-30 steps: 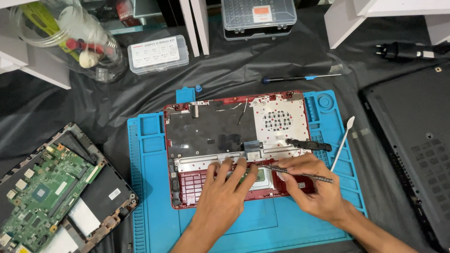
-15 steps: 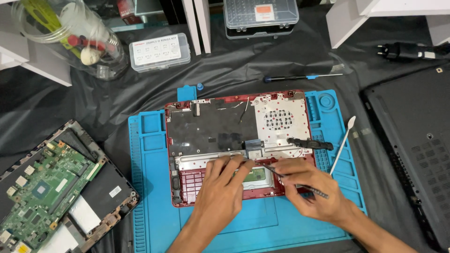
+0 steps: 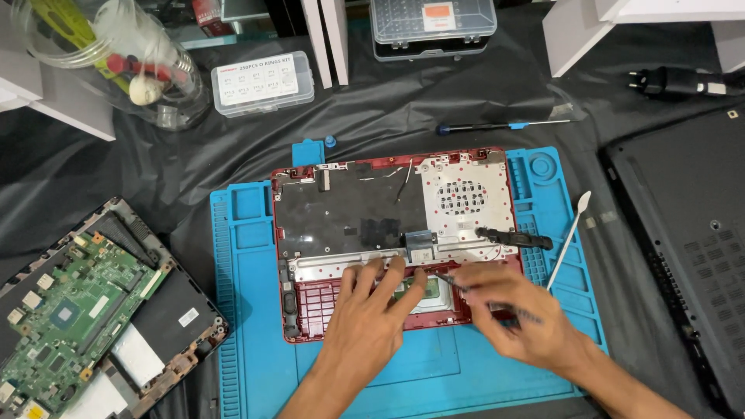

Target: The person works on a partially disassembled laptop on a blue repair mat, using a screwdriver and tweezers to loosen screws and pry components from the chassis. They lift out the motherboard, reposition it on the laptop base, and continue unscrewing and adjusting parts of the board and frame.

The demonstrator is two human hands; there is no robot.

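Bracing red shell (image 3: 310, 310) with spread left hand (image 3: 371, 310); right hand (image 3: 508, 314) pinching tweezers (image 3: 448, 281), probing touchpad board (image 3: 425, 291) at 6 o'clock; needing fine, steady lifting.

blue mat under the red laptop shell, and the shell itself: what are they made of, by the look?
Blue mat: likely silicone or soft rubber; matte, with moulded ribs and shallow compartments. Red laptop shell: seemingly moulded plastic, slightly glossy, with a ribbed grid inside. Its pale plate looks like bare metal, dull silver, perforated; a painted surface can't be ruled out.
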